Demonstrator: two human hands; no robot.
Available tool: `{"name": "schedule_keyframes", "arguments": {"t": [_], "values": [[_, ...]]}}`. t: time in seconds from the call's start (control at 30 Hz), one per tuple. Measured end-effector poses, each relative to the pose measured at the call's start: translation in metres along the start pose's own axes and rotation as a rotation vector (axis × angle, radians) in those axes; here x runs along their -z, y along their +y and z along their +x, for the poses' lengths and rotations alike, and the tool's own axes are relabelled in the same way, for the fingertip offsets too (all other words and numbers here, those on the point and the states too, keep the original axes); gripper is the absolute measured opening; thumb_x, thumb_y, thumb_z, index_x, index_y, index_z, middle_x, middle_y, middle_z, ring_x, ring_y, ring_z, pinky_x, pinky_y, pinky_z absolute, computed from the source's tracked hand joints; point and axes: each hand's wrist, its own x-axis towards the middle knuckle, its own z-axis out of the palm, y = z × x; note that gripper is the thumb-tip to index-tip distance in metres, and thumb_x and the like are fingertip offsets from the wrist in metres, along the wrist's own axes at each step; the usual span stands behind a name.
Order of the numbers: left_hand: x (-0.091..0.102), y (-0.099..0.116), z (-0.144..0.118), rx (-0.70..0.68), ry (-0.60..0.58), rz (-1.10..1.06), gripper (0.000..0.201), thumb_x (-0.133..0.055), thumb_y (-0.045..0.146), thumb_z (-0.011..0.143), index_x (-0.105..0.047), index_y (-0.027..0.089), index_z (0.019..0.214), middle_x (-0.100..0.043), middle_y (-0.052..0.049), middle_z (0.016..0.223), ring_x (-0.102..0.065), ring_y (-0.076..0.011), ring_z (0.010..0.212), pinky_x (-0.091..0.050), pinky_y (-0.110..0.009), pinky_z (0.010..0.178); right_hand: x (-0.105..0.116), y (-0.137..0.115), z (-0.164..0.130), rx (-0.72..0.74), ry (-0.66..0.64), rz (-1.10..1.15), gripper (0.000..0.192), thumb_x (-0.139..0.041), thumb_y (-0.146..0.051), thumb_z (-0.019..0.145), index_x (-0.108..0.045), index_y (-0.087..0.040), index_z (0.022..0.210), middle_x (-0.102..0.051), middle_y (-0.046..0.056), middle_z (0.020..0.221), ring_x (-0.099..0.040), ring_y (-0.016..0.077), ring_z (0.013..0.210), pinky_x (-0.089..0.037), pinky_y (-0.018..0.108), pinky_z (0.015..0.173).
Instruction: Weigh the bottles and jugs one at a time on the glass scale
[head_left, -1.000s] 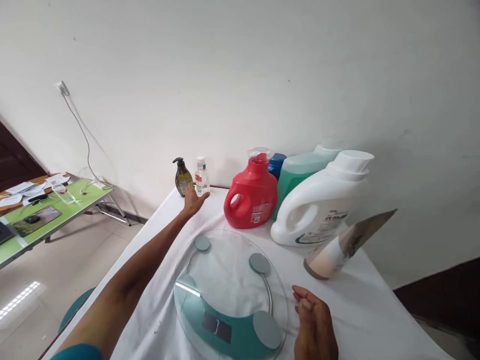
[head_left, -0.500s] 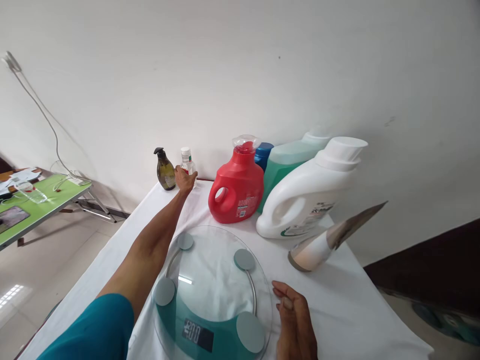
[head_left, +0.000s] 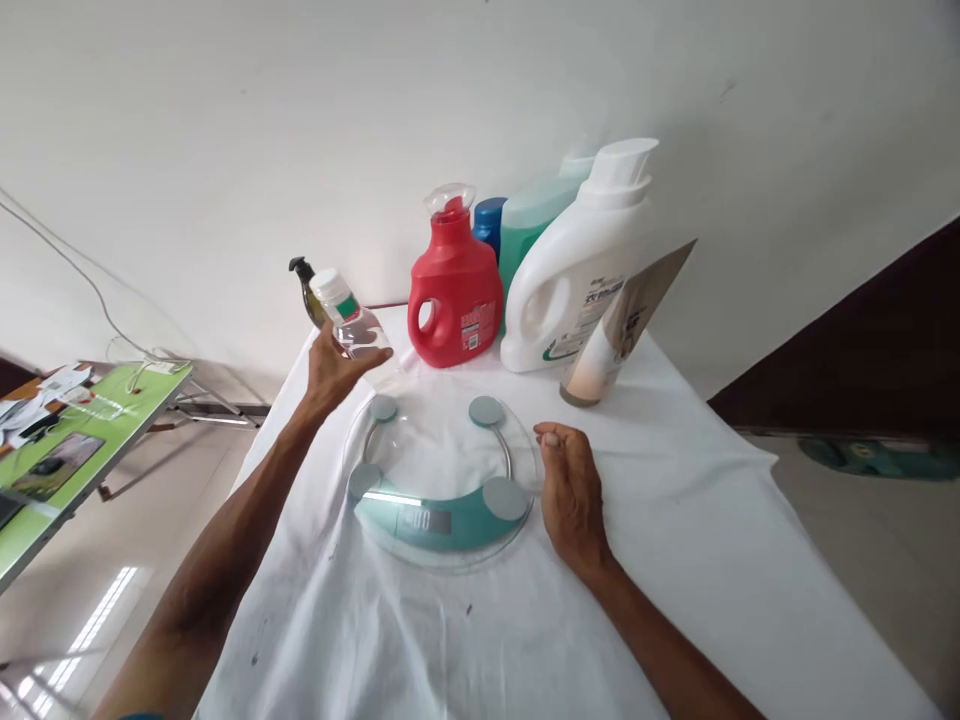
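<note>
No text reads clearly: the white jug's label and scale's display (blurred) stay illegible.

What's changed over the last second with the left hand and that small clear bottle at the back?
The left hand reached to the back of the table, closed on the small clear bottle beside the dark pump bottle, and has lifted it, tilted, toward the glass scale. The right hand stays resting at the scale's right edge. The detergent jugs and the tube are unmoved.
</note>
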Motion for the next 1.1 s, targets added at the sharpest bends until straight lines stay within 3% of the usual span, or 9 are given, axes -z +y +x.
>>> {"name": "schedule_keyframes", "arguments": {"t": [0.1, 0.2, 0.43, 0.53, 0.63, 0.7, 0.77, 0.9, 1.1], "values": [[-0.005, 0.022, -0.052, 0.034, -0.106, -0.030, 0.062, -0.100, 0.037, 0.061, -0.068, 0.019, 0.111, -0.080, -0.005, 0.101, -0.077, -0.0239, 0.090, -0.062, -0.036, 0.078, -0.001, 0.001, 0.000, 0.022, -0.005, -0.007, 0.057, -0.034, -0.076, 0.101, -0.057, -0.025, 0.103, -0.066, 0.013, 0.107, -0.061, 0.0316, 0.099, -0.050, 0.050, 0.093], [-0.017, 0.027, -0.084, 0.055, -0.139, -0.027, 0.059, -0.101, 0.035, 0.059, -0.067, 0.020, 0.105, -0.078, -0.003, 0.093, -0.075, -0.0221, 0.083, -0.059, -0.033, 0.071, -0.002, 0.004, 0.000, 0.031, -0.001, -0.013, 0.054, -0.034, -0.074, 0.101, -0.056, -0.025, 0.101, -0.066, 0.013, 0.107, -0.062, 0.0311, 0.098, -0.050, 0.050, 0.092], [-0.037, 0.025, -0.109, 0.094, -0.185, -0.004, 0.063, -0.100, 0.039, 0.062, -0.064, 0.021, 0.110, -0.074, -0.002, 0.096, -0.070, -0.0216, 0.086, -0.057, -0.035, 0.075, -0.003, 0.013, 0.001, 0.068, 0.014, -0.025, 0.054, -0.032, -0.074, 0.102, -0.056, -0.025, 0.103, -0.067, 0.014, 0.112, -0.062, 0.0319, 0.106, -0.051, 0.050, 0.092], [-0.031, 0.023, -0.112, 0.068, -0.215, -0.021, 0.078, -0.101, 0.047, 0.059, -0.062, 0.021, 0.121, -0.075, -0.009, 0.116, -0.072, -0.0274, 0.101, -0.059, -0.042, 0.088, -0.003, 0.013, 0.000, 0.071, 0.002, -0.021, 0.055, -0.033, -0.074, 0.102, -0.058, -0.025, 0.103, -0.069, 0.014, 0.113, -0.064, 0.0313, 0.106, -0.052, 0.050, 0.093], [-0.012, 0.008, -0.116, 0.032, -0.170, -0.103, 0.081, -0.088, 0.064, 0.075, -0.058, 0.021, 0.136, -0.067, -0.017, 0.144, -0.067, -0.0335, 0.129, -0.055, -0.049, 0.109, -0.002, 0.011, -0.002, 0.076, -0.014, 0.007, 0.056, -0.033, -0.075, 0.103, -0.059, -0.025, 0.104, -0.072, 0.014, 0.114, -0.067, 0.0301, 0.104, -0.053, 0.048, 0.092], [0.002, -0.011, -0.120, 0.086, -0.064, -0.126, 0.069, -0.064, 0.073, 0.093, -0.059, 0.021, 0.138, -0.065, -0.018, 0.147, -0.064, -0.0325, 0.136, -0.051, -0.050, 0.116, -0.002, 0.008, -0.003, 0.071, -0.024, 0.028, 0.057, -0.034, -0.075, 0.103, -0.061, -0.025, 0.105, -0.075, 0.014, 0.113, -0.070, 0.0295, 0.102, -0.055, 0.047, 0.088], [0.012, -0.033, -0.127, 0.175, 0.037, -0.144, 0.069, -0.044, 0.078, 0.101, -0.060, 0.021, 0.136, -0.067, -0.018, 0.144, -0.065, -0.0307, 0.136, -0.050, -0.050, 0.119, -0.002, 0.007, -0.004, 0.064, -0.031, 0.043, 0.059, -0.034, -0.076, 0.103, -0.063, -0.024, 0.107, -0.077, 0.015, 0.114, -0.072, 0.0296, 0.101, -0.056, 0.046, 0.087], [0.013, -0.065, -0.141, 0.284, 0.088, -0.265, 0.078, -0.036, 0.085, 0.098, -0.062, 0.020, 0.131, -0.068, -0.020, 0.144, -0.066, -0.0312, 0.136, -0.049, -0.053, 0.121, -0.002, 0.006, -0.006, 0.051, -0.054, 0.059, 0.068, -0.034, -0.081, 0.101, -0.065, -0.022, 0.112, -0.078, 0.018, 0.119, -0.075, 0.0321, 0.105, -0.058, 0.049, 0.089], [0.005, -0.070, -0.147, 0.270, 0.064, -0.262, 0.081, -0.038, 0.089, 0.095, -0.064, 0.019, 0.127, -0.069, -0.019, 0.139, -0.066, -0.0308, 0.135, -0.049, -0.052, 0.122, -0.001, 0.008, -0.007, 0.047, -0.091, 0.038, 0.080, -0.031, -0.085, 0.101, -0.068, -0.018, 0.123, -0.077, 0.021, 0.126, -0.075, 0.0345, 0.110, -0.059, 0.053, 0.092]]}}
